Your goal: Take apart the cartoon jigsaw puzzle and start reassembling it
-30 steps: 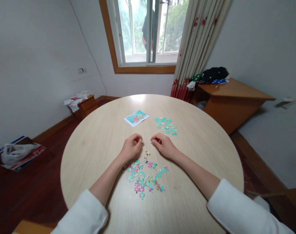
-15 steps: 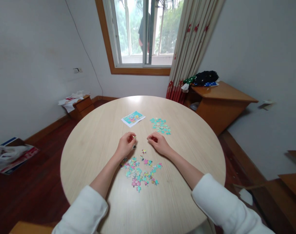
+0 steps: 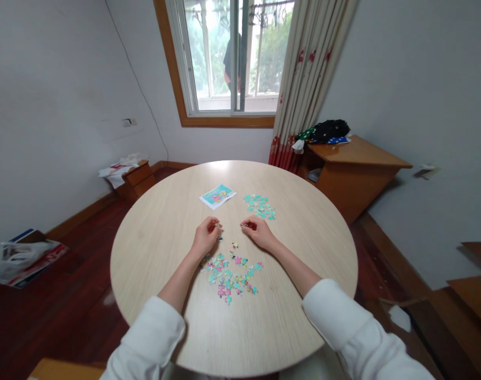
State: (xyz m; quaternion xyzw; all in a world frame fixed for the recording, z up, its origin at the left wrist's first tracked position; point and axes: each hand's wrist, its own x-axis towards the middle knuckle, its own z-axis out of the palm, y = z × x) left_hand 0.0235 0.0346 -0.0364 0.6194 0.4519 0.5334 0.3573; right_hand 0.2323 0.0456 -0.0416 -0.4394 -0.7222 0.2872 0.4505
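My left hand (image 3: 206, 233) is closed in a pinch on a small puzzle piece (image 3: 217, 225), over the middle of the round table (image 3: 153, 248). Facing it across a short gap, my right hand (image 3: 258, 231) pinches another small puzzle piece (image 3: 246, 225). A yellowish loose piece (image 3: 235, 245) lies between and just below the hands. Nearer to me spreads a pile of mixed pink, teal and yellow puzzle pieces (image 3: 228, 277). Beyond my right hand is a group of mostly teal pieces (image 3: 260, 206). The picture card (image 3: 218, 196) lies flat beyond my left hand.
Behind the table are a window (image 3: 232, 58) and a patterned curtain (image 3: 307, 74). A wooden desk (image 3: 359, 153) with dark cloths stands at the back right. On the floor to the left lies a plastic bag (image 3: 20, 258). A person is partly visible outside the window.
The whole view has shifted slightly. Both hands stay nearly in place, still pinching their pieces, and the piles on the table look the same.
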